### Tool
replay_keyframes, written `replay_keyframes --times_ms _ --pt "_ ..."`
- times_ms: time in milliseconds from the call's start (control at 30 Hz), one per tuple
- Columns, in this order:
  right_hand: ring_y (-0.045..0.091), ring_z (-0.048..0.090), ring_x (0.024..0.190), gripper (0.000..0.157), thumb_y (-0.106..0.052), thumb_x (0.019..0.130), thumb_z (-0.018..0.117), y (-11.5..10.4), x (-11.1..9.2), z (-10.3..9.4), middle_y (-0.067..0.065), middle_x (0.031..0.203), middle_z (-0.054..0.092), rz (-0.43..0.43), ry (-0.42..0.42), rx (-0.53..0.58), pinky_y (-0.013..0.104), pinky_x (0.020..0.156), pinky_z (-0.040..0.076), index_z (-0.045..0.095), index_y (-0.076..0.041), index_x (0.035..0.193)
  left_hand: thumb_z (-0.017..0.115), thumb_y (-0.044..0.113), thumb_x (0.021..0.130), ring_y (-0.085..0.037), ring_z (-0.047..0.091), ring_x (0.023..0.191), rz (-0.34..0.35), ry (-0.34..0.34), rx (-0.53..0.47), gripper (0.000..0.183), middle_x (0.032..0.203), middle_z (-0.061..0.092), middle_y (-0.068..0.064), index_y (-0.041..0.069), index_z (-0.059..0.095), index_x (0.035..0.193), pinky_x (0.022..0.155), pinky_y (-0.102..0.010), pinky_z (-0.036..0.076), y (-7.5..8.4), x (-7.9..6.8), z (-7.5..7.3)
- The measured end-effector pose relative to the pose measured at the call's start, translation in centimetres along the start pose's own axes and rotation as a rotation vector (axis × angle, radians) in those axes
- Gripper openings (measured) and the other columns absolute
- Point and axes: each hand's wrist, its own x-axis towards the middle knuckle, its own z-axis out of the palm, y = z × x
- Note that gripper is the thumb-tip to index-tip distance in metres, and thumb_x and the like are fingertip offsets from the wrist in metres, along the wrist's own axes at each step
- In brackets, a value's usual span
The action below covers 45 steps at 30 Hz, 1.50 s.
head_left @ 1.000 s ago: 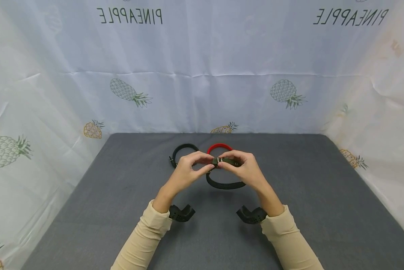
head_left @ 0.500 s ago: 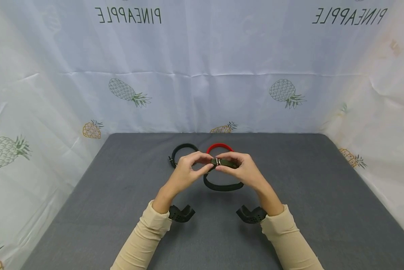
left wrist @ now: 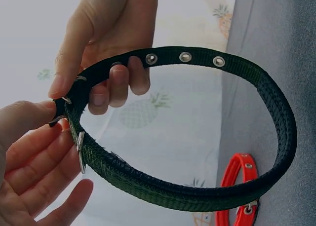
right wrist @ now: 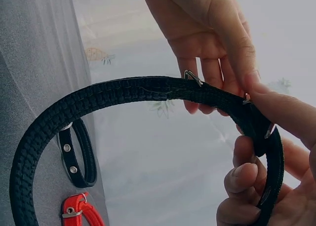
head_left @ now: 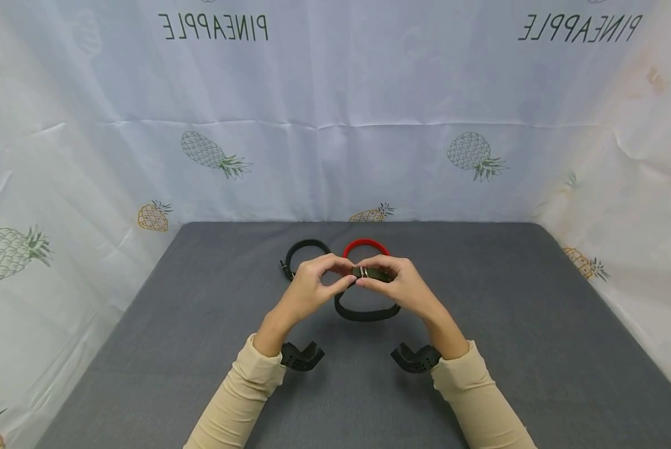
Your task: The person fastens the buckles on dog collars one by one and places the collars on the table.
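Note:
A dark green pet collar (left wrist: 197,199) is held up as a loop between both hands, its two ends meeting at the metal buckle. My left hand (head_left: 313,282) pinches it by the buckle between thumb and fingers. Close to that hand, a D-ring (left wrist: 81,153) hangs on the band. On the other side my right hand (head_left: 404,284) grips the strap, thumb near the buckle and fingers curled round the band. Metal eyelets (left wrist: 185,56) run along the strap beyond these fingers. Fingers partly cover the buckle, so how far the strap is through it cannot be told.
Behind the hands, a black collar (head_left: 306,242) and a red collar (head_left: 365,242) lie looped on the grey tabletop (head_left: 161,324). A white pineapple-print curtain (head_left: 335,174) surrounds the table at the back and sides.
My right hand has shifted slightly left and down. The hanging part of the green collar has swung a little left and lower. The left hand stays nearly still; both keep their hold.

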Motion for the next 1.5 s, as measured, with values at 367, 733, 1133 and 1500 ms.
replay_keyframes --times_ms 367,733,1133,1500 --pt "0.002 0.056 0.075 0.025 -0.009 0.087 0.07 0.1 0.2 0.3 0.019 0.1 0.067 -0.006 0.022 0.0 0.019 0.067 0.049 0.067 0.0 0.109 0.069 0.012 0.089 -0.018 0.067 0.089 0.006 -0.004 0.014 0.016 0.097 0.07 -0.008 0.006 0.069 0.104 0.083 -0.027 0.056 0.1 0.0 -0.2" --pt "0.002 0.051 0.068 0.023 -0.008 0.086 0.07 0.1 0.2 0.5 0.018 0.095 0.067 0.0 0.044 -0.034 0.019 0.062 0.044 0.067 0.0 0.108 0.069 0.014 0.089 -0.017 0.067 0.091 0.009 -0.011 0.03 0.016 0.097 0.07 -0.007 0.007 0.069 0.104 0.083 -0.027 0.056 0.0 -0.1 -0.3" --pt "0.004 0.043 0.061 0.022 -0.009 0.086 0.071 0.0 0.3 0.3 0.012 0.081 0.061 0.0 0.053 -0.048 0.02 0.057 0.038 0.068 -0.002 0.107 0.07 0.012 0.088 -0.017 0.067 0.089 0.001 0.024 0.011 0.014 0.095 0.069 -0.007 0.007 0.069 0.101 0.083 -0.03 0.057 -0.1 -0.1 -1.0" --pt "0.004 0.046 0.064 0.022 -0.01 0.086 0.071 0.5 0.4 0.2 0.011 0.084 0.061 -0.008 0.069 -0.026 0.021 0.057 0.039 0.067 -0.003 0.106 0.07 0.01 0.088 -0.017 0.066 0.088 -0.01 0.051 -0.023 0.012 0.094 0.069 -0.007 0.007 0.069 0.099 0.081 -0.034 0.058 -0.6 -0.1 -2.0"
